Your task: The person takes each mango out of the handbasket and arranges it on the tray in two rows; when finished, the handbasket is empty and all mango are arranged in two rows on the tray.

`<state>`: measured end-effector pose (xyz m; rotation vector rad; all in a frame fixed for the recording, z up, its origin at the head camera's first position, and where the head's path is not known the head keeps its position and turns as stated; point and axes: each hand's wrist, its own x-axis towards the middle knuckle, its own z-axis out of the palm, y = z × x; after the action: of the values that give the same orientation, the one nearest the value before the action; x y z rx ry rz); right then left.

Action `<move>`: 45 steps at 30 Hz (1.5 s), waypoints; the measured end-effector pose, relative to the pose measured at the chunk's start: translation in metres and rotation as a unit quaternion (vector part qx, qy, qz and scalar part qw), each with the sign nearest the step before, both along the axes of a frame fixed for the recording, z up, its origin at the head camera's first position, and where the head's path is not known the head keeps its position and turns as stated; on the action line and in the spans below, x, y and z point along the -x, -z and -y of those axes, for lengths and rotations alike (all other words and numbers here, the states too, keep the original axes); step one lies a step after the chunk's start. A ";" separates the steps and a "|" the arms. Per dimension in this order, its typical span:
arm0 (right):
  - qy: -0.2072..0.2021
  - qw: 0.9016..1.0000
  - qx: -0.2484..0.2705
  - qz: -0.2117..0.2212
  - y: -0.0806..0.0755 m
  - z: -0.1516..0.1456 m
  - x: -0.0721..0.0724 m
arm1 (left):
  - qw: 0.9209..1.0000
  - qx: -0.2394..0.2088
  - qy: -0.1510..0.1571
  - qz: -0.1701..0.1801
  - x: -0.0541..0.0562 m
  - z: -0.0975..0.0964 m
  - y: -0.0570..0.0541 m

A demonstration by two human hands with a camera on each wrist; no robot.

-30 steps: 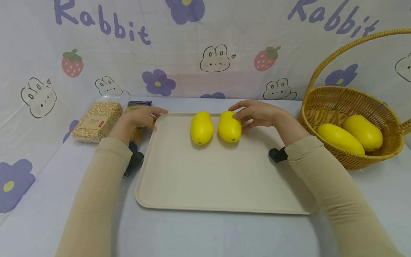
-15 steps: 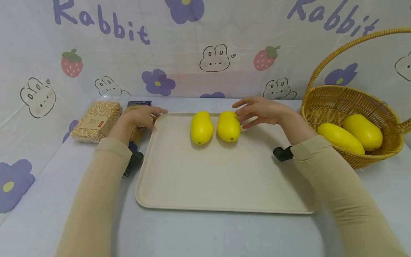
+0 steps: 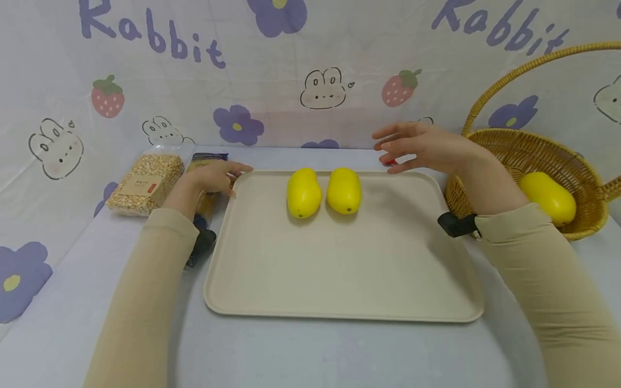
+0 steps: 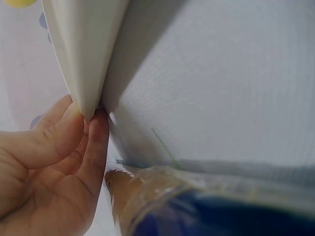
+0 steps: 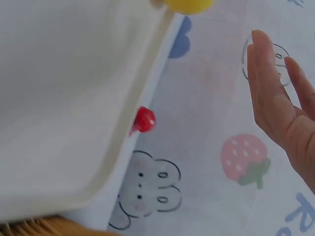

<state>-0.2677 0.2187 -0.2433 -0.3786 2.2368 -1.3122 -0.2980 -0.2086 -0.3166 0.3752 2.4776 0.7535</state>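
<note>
In the head view two yellow oblong fruits, left point(image 3: 304, 193) and right point(image 3: 344, 191), lie side by side at the back of a beige tray point(image 3: 335, 264). My left hand point(image 3: 213, 177) stays at the tray's back left corner. The left wrist view has that corner between its thumb and fingers point(image 4: 54, 167). Above the table behind the tray's back right, my right hand point(image 3: 427, 148) hangs in the air, fingers spread, holding nothing. A wicker basket point(image 3: 524, 137) stands at the right, with a yellow fruit point(image 3: 548, 198) showing in it; my right forearm hides part of it.
A clear bag of corn kernels point(image 3: 147, 180) lies left of the tray, beside a blue-and-yellow packet point(image 3: 206, 207) partly behind my left hand. A small red item point(image 5: 145, 119) sits at the tray's back edge. A printed cloth point(image 3: 271, 81) hangs behind.
My right hand has come away from the right fruit on the tray, moving up and right toward the basket. My left hand has kept its place at the tray corner.
</note>
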 end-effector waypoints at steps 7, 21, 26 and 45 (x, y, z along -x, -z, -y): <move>0.017 0.997 -0.003 -0.070 -0.023 -0.025 -0.012 | 1.000 -0.003 0.002 0.000 0.001 0.003 0.002; 0.072 0.982 0.058 -0.163 -0.043 -0.112 -0.017 | 1.000 -0.016 -0.012 0.010 0.000 0.003 0.002; 0.066 0.983 0.056 -0.163 -0.046 -0.145 -0.010 | 1.000 -0.013 -0.014 0.010 0.001 0.005 0.001; 0.160 0.986 -0.023 -0.028 -0.012 -0.243 0.018 | 1.000 0.002 -0.008 -0.003 0.002 0.004 0.001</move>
<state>-0.2859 0.4617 -0.2311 -0.0392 2.4455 -1.4185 -0.3001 -0.2131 -0.3173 0.3574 2.4898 0.7550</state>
